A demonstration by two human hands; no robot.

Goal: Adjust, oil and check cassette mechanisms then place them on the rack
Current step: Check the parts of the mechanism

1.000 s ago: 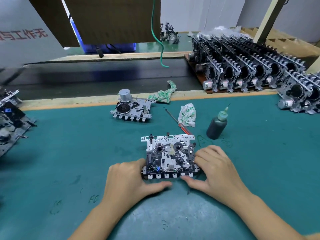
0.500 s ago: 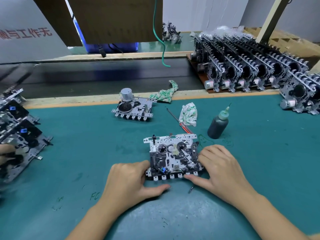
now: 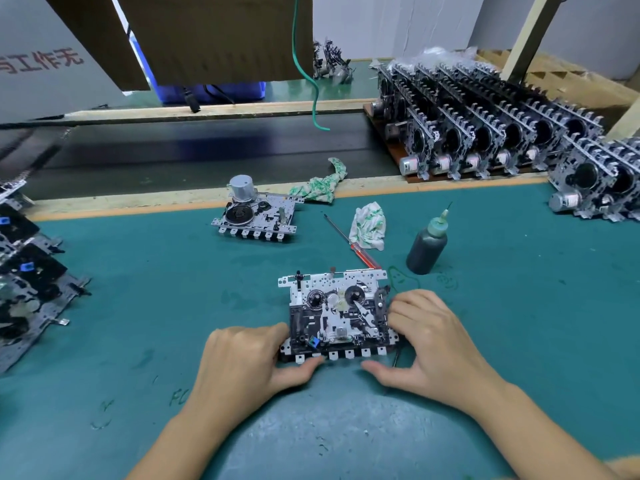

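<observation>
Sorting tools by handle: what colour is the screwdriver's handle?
Red, on the screwdriver lying behind the mechanism; clearest in the head view.

A flat metal-and-black-plastic cassette mechanism (image 3: pixel 337 318) lies reels-up on the green mat; a second silver mechanism with a round motor (image 3: pixel 256 216) lies farther back, and a wooden rack (image 3: pixel 384 138) at far right holds upright rows of mechanisms

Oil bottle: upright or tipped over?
Upright. The oil bottle stands on its base on the green mat, nozzle pointing up, apart from both hands.
</observation>
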